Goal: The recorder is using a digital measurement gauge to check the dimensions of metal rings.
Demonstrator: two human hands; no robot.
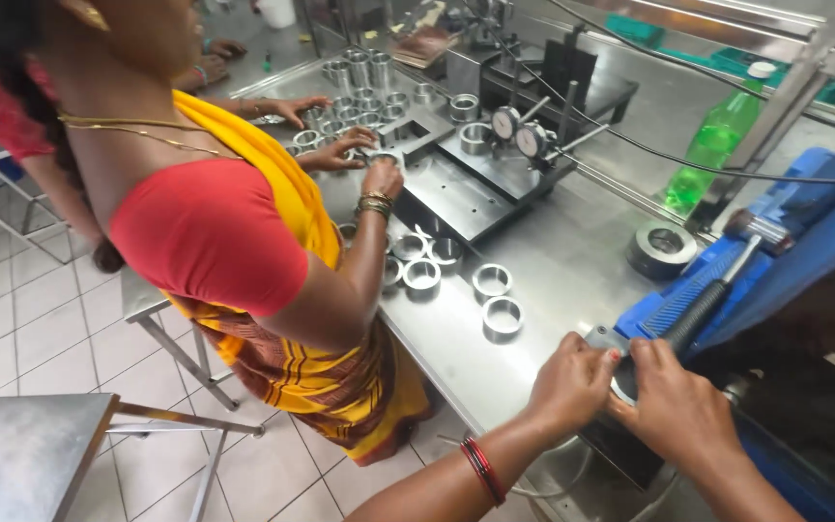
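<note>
Both of my hands sit closest to the lens, at about five o'clock in the view. My left hand, with red bangles at the wrist, and my right hand close from either side on a small grey metal part at the base of a blue machine; both are curled and pressing on it, though my fingers hide most of its shape. I judge it rigid, dense for its size and smooth, likely slick, so the flat outer edges look the surest hold. A black knurled handle slants up toward one o'clock just beside my right hand. Loose steel rings lie on the steel table at eleven o'clock, well apart from my hands. A co-worker in red and yellow stands at nine o'clock, that person's hand near dial gauges. A green bottle stands at one o'clock.
</note>
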